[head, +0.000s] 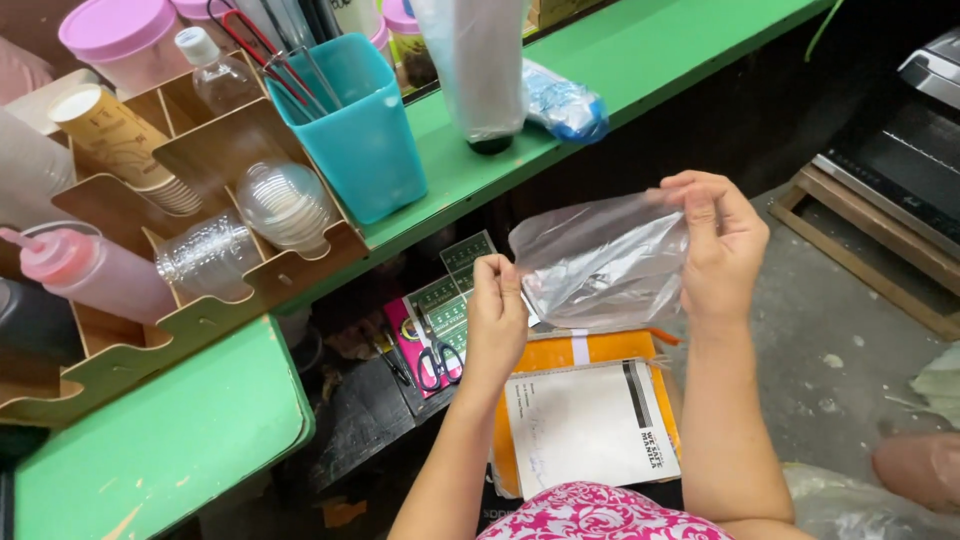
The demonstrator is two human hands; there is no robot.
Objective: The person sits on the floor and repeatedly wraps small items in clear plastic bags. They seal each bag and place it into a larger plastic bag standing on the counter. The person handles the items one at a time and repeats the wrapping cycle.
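A clear thin plastic bag point(600, 262) is stretched between both my hands, above a low dark shelf. My left hand point(497, 315) pinches the bag's left edge with fingers closed. My right hand point(720, 245) grips the bag's right top corner. Below the bag lie an orange folder point(575, 352) and a white notebook point(585, 425) on top of it.
A green counter point(160, 440) holds a wooden organiser point(240, 150) with stacked paper cups point(120, 145), clear dome lids point(285, 205) and a pink squeeze bottle point(85, 275). A teal tub point(365, 130) holds tongs. Scissors point(435, 362) lie on the dark shelf. Hanging plastic bags point(480, 65) are behind.
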